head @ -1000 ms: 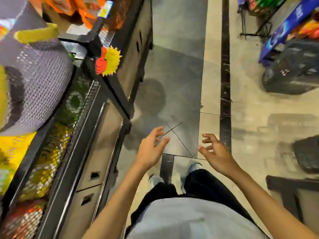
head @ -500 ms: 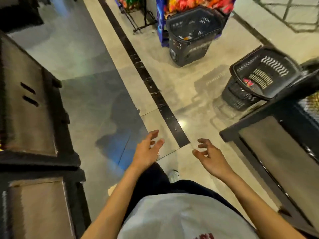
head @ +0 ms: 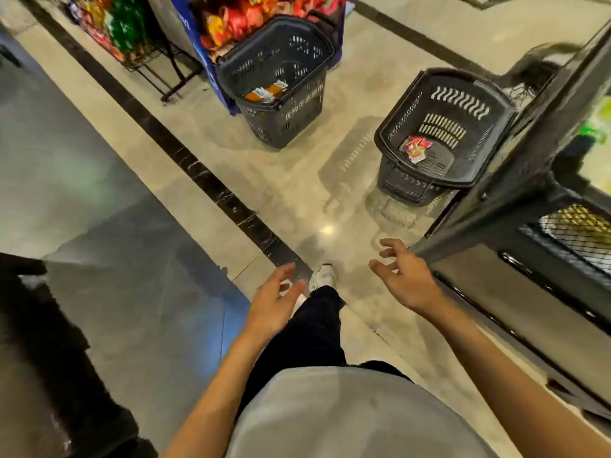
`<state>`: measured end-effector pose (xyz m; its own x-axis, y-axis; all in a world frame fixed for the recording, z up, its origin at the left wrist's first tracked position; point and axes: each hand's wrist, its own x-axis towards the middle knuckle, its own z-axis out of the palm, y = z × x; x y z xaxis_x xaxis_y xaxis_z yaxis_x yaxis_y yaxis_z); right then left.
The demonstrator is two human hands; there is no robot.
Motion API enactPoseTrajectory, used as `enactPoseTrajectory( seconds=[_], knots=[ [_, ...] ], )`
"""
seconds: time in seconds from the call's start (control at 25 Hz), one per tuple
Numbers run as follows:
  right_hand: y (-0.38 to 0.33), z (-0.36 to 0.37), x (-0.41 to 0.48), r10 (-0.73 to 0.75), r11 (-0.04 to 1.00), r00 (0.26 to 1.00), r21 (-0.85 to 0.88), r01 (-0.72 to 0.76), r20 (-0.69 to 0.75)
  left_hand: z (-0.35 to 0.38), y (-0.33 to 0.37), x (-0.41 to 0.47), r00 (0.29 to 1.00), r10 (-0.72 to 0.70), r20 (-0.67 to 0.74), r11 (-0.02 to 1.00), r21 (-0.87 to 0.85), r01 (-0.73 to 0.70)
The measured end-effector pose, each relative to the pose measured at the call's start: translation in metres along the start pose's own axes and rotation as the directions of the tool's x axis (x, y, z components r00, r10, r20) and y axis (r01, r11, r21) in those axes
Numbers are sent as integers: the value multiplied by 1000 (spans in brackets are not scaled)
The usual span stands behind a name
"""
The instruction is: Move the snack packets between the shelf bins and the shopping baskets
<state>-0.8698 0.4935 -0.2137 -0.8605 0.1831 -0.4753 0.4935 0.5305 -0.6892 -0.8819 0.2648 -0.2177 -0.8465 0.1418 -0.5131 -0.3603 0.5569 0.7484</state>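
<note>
Both hands are empty, fingers loosely spread: the left hand [head: 271,304] low at centre, the right hand [head: 405,277] just beside the dark shelf unit [head: 515,200] at right. The likeliest slip is clipping that unit's corner with the right arm, or catching a foot on the tilted near basket [head: 446,127], which leans and could tip. A red snack packet [head: 416,147] lies in it, well beyond the right hand; orange packets [head: 266,92] sit in the far basket [head: 281,84], farther off
</note>
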Motion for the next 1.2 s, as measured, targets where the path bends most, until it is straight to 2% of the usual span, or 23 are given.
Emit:
enactPoseTrajectory(
  seconds=[0.16,0.28,0.48,0.72,0.88,1.04,1.12,1.2],
  knots=[
    [-20,-41,69,100,994,991,44,-96,-91,-6,77,111,987,47,153,994,86,-61],
    [-25,-70,107,189,974,969,154,-165,-158,-1,143,187,960,124,251,973,157,-167],
    [-16,-115,170,366,905,910,304,-298,-196,31,229,289,912,147,383,943,223,-246],
    [-8,-190,278,428,861,874,395,-319,-228,73,297,383,903,121,412,935,257,-243],
    [-2,-245,345,420,871,873,379,-311,-248,110,346,446,893,140,427,936,238,-260],
    [23,-288,418,486,845,841,372,-383,-238,158,382,527,895,147,421,919,275,-281],
    [52,-300,463,539,813,808,395,-427,-237,191,390,581,890,183,418,888,318,-332],
    [75,-305,498,558,800,795,407,-440,-237,215,392,626,868,263,421,813,389,-434]
  ],
)
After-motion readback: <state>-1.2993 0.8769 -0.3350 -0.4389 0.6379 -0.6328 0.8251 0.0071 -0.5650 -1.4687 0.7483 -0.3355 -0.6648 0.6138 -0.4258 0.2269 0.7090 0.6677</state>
